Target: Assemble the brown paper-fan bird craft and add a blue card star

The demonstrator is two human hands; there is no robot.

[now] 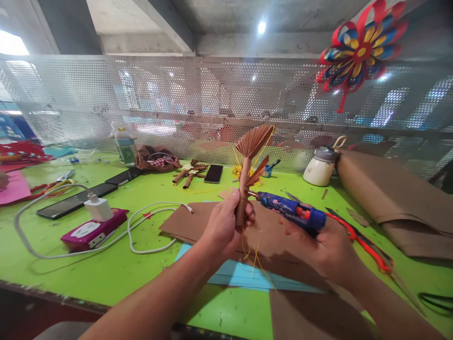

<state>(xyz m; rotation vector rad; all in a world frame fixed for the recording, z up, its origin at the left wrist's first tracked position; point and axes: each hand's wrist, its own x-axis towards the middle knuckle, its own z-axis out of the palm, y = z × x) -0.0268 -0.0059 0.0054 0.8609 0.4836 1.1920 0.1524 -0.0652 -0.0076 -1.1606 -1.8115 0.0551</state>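
My left hand is closed around the lower part of a brown paper tube, held upright. A pleated paper fan tops the tube, and a smaller pleated piece juts from its right side. Yellow string edges the fan, with loose ends hanging below my left hand. In my right hand is a blue glue gun, gripped from the right. Its nozzle points left and meets the tube, or nearly so, just under the smaller pleated piece. The trigger fingers are partly hidden.
Brown paper sheets lie over light blue sheets below my hands. Orange-handled scissors lie at right, near folded brown paper. At left are a purple power strip, a white cable and phones. A cream bottle stands behind.
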